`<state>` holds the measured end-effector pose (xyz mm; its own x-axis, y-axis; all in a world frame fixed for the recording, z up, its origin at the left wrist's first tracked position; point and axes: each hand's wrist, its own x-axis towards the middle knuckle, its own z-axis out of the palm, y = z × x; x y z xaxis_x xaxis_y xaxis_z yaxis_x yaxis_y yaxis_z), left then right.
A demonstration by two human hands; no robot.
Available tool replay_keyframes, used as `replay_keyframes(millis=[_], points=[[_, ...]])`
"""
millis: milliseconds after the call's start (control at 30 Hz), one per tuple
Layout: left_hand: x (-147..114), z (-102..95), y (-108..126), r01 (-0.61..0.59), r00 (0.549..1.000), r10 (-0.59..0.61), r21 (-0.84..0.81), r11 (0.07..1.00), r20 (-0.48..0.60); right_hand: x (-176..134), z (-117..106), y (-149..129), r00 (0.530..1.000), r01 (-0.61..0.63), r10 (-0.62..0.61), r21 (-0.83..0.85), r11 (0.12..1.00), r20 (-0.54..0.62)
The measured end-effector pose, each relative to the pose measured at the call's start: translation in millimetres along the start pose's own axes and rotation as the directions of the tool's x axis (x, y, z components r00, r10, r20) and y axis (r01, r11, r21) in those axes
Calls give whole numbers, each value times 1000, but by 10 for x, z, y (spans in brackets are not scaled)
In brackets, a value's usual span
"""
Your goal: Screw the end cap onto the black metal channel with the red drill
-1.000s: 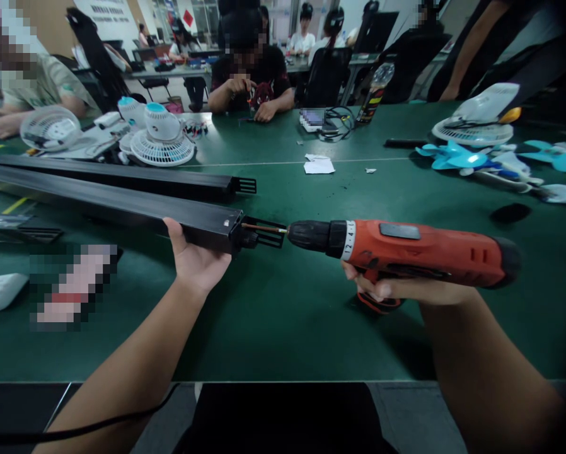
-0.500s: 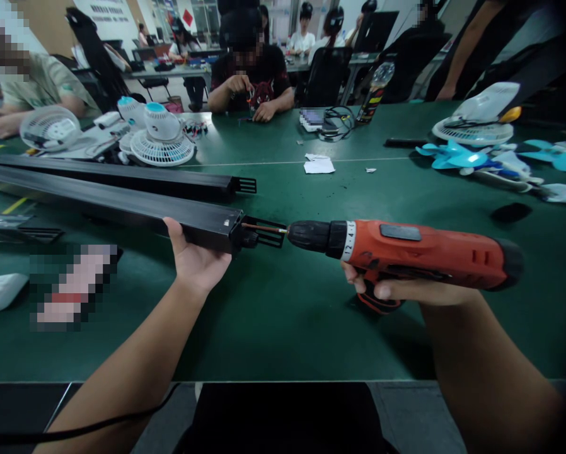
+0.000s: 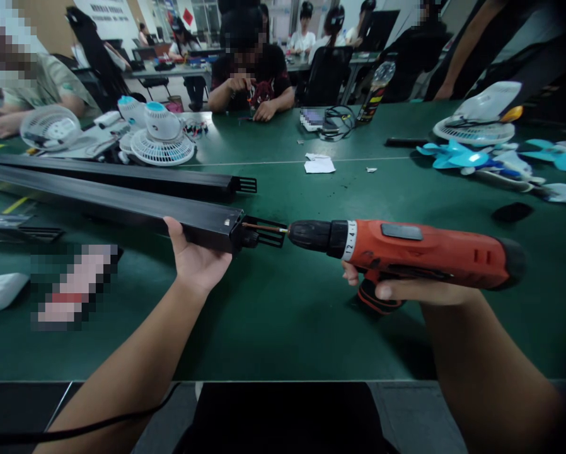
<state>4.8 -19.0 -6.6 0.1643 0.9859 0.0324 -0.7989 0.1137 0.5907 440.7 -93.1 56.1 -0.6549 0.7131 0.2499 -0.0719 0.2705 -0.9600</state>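
Observation:
My left hand supports the near end of a long black rectangular bar from below, thumb up along its side and the other fingers hidden underneath. A slotted black bracket sticks out of that end. My right hand is wrapped round the grip of a red and black cordless drill, held level. The drill's long thin bit points left and its tip meets the bar's end face. Behind lies a second black bar with a similar bracket.
Fan parts lie at the back left, blue fan blades at the right. A bottle, a coiled cable and a paper scrap are farther back. A phone-like slab lies left. Across the green table sits a person.
The drill has shifted very slightly to the right, and the fingers at its trigger look a little different. The bar and my left hand are practically unmoved.

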Motion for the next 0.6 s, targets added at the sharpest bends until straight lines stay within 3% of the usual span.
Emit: replay_keyframes(millis=[267, 600], points=[[11, -3, -2, 1, 999, -2, -22, 1000, -34, 8, 9, -23, 1000, -9, 9, -17, 1000, 4], [25, -124, 59, 49, 998, -46, -82, 995, 49, 16, 12, -28, 1000, -13, 13, 11, 1000, 4]])
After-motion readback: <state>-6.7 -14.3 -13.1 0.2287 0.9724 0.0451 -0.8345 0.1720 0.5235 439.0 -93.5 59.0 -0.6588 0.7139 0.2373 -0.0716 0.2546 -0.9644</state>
